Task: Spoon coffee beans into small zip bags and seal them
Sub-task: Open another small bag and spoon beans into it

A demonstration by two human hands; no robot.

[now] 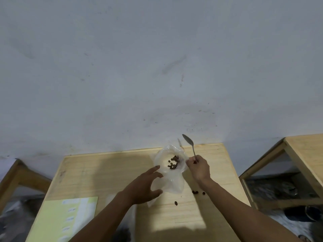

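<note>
A clear plastic bag (pixel 172 182) lies open on the wooden table (pixel 213 172) near its far edge, with a small heap of coffee beans (pixel 173 162) inside. My right hand (pixel 199 167) pinches the handle of a metal spoon (pixel 189 144) just right of the bag; the spoon's bowl points up and away and looks empty. My left hand (pixel 145 186) is spread open at the bag's left side, fingers straight, touching or nearly touching the plastic. Another clear bag (pixel 151 202) lies partly hidden under my left hand.
A few loose beans (pixel 195 192) lie on the table right of the bag, one more bean (pixel 176 203) nearer me. A pale green sheet with labels (pixel 70 219) lies at the front left. Other wooden tables (pixel 304 154) stand right and left. A grey wall rises behind.
</note>
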